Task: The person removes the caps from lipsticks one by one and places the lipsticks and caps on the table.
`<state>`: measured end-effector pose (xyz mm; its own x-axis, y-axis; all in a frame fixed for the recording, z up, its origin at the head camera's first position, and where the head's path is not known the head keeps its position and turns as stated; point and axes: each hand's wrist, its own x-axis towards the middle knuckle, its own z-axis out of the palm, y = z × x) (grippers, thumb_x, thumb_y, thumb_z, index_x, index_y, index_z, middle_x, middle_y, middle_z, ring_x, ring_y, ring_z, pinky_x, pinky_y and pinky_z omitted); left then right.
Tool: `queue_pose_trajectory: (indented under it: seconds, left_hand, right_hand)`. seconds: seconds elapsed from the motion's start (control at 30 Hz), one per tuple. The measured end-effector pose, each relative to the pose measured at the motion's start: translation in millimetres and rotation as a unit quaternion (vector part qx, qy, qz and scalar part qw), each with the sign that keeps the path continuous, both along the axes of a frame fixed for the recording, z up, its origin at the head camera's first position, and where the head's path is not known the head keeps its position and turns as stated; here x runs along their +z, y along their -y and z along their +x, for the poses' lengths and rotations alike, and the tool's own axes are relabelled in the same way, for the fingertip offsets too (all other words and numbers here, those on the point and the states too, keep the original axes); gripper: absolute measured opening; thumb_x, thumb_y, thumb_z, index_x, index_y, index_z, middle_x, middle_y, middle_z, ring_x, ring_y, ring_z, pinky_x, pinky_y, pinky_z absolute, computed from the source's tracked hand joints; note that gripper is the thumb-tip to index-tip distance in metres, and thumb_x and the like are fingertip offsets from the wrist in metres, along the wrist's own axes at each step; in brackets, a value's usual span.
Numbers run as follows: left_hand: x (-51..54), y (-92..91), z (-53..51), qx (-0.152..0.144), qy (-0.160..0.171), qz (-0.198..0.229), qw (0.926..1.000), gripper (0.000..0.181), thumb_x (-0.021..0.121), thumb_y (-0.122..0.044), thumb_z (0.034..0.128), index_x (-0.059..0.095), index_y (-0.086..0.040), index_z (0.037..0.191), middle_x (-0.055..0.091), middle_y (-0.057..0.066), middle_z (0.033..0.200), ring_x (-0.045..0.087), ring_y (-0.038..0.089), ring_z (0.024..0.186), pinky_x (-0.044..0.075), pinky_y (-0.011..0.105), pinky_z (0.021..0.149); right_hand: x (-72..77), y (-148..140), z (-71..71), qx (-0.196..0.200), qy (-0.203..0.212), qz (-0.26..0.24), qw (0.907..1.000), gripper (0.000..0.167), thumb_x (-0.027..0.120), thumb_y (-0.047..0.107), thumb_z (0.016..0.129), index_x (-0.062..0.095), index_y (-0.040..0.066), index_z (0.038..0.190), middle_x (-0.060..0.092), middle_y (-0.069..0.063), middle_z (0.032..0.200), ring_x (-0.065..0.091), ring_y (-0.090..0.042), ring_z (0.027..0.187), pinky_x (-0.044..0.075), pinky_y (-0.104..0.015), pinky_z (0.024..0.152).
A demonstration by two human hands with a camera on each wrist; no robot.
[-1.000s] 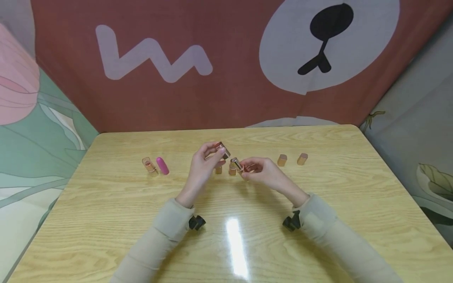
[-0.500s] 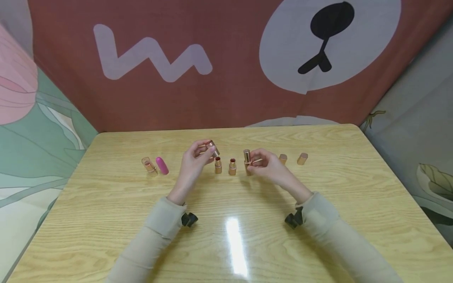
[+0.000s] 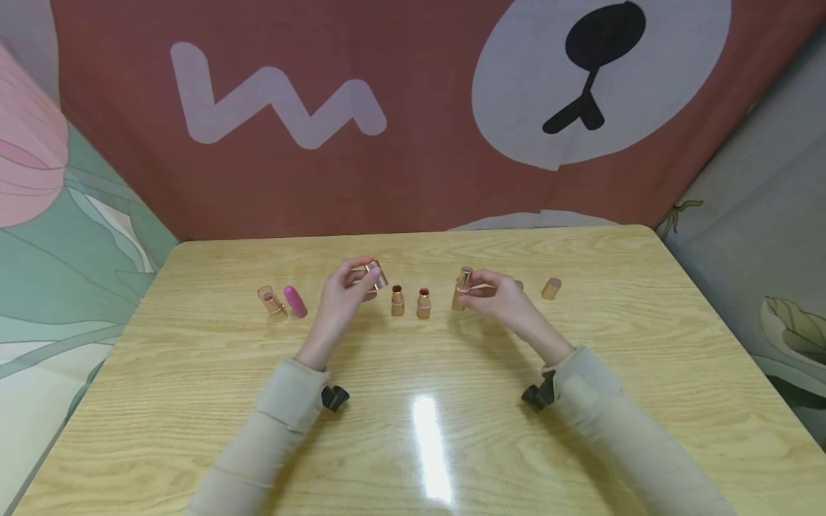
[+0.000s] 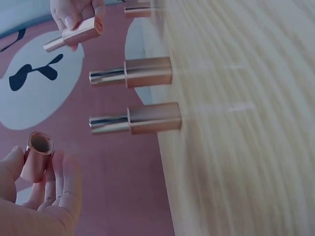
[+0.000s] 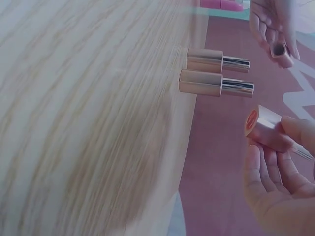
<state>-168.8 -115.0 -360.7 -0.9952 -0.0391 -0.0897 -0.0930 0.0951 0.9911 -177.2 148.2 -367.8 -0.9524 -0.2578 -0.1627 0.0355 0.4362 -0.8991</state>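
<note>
Between thumb and fingers, my left hand (image 3: 340,295) pinches a rose-gold lipstick cap (image 4: 37,164), its hollow mouth showing in the left wrist view. My right hand (image 3: 500,295) grips an uncapped lipstick (image 5: 269,129) by its base. It is slightly tilted in the head view, and its red-labelled bottom faces the right wrist camera. Two more uncapped lipsticks, a left one (image 3: 397,301) and a right one (image 3: 423,304), stand upright on the table between the hands. The cap and the held lipstick are well apart.
On the left lie a lipstick with a clear top (image 3: 272,304) and a bright pink oblong case (image 3: 295,302). At the right is a rose-gold cap (image 3: 551,289); another piece is mostly hidden behind the right hand. A printed cloth (image 3: 413,179) hangs behind the wooden table (image 3: 213,401).
My hands have drawn apart from near each other. The left has gone left with the cap; the right has moved right with the lipstick, which is now more upright.
</note>
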Motion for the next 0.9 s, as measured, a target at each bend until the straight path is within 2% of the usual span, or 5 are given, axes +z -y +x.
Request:
queue_pose_trajectory:
  seconds: [0.13, 0.27, 0.4, 0.7, 0.9]
  left_hand:
    - [-3.4, 4.8, -1.8, -0.002, 0.007, -0.02, 0.9998, 0.038, 0.059, -0.019, 0.0957, 0.053, -0.004, 0.13, 0.062, 0.02, 0.12, 0.062, 0.003, 0.086, 0.057, 0.025, 0.084]
    - [-5.1, 8.5, -2.7, -0.005, 0.01, -0.034, 0.9993, 0.037, 0.058, -0.019, 0.0958, 0.054, -0.005, 0.13, 0.061, 0.02, 0.124, 0.062, 0.008, 0.093, 0.056, 0.03, 0.089]
    - [-6.8, 12.7, -2.3, -0.021, 0.015, -0.042, 0.9988, 0.038, 0.058, -0.02, 0.0958, 0.053, -0.005, 0.131, 0.06, 0.019, 0.127, 0.062, 0.017, 0.102, 0.053, 0.037, 0.096]
    - [-8.9, 18.9, -1.5, -0.059, 0.013, -0.063, 0.9962, 0.039, 0.061, -0.016, 0.0935, 0.052, -0.003, 0.13, 0.058, 0.016, 0.13, 0.062, 0.022, 0.109, 0.051, 0.032, 0.093]
    - [-11.2, 20.6, -1.4, -0.064, 0.017, -0.068, 0.9954, 0.038, 0.063, -0.013, 0.0917, 0.054, -0.003, 0.127, 0.059, 0.016, 0.124, 0.062, 0.024, 0.11, 0.05, 0.035, 0.098]
  right_hand:
    - [-0.7, -1.4, -2.5, -0.009, 0.004, 0.004, 0.9999, 0.031, 0.068, 0.011, 0.088, 0.059, -0.002, 0.114, 0.059, -0.021, 0.13, 0.06, -0.033, 0.118, 0.054, -0.032, 0.092]
    - [-2.2, -3.6, -5.7, -0.012, 0.004, -0.007, 0.9999, 0.032, 0.066, 0.007, 0.089, 0.056, -0.006, 0.116, 0.048, -0.021, 0.142, 0.057, -0.036, 0.121, 0.053, -0.025, 0.09]
    - [-3.7, -5.9, -9.1, -0.017, 0.001, -0.012, 0.9998, 0.038, 0.065, 0.004, 0.088, 0.052, -0.009, 0.122, 0.046, -0.023, 0.142, 0.056, -0.037, 0.122, 0.053, -0.02, 0.088]
    - [-9.5, -10.3, -12.2, -0.023, 0.0, -0.003, 0.9997, 0.038, 0.065, 0.007, 0.089, 0.052, -0.006, 0.122, 0.051, -0.023, 0.133, 0.056, -0.037, 0.122, 0.053, -0.031, 0.094]
    - [-12.9, -12.1, -13.7, -0.016, -0.006, -0.012, 0.9998, 0.036, 0.065, 0.005, 0.089, 0.052, -0.009, 0.119, 0.046, -0.022, 0.142, 0.055, -0.039, 0.122, 0.053, -0.032, 0.095]
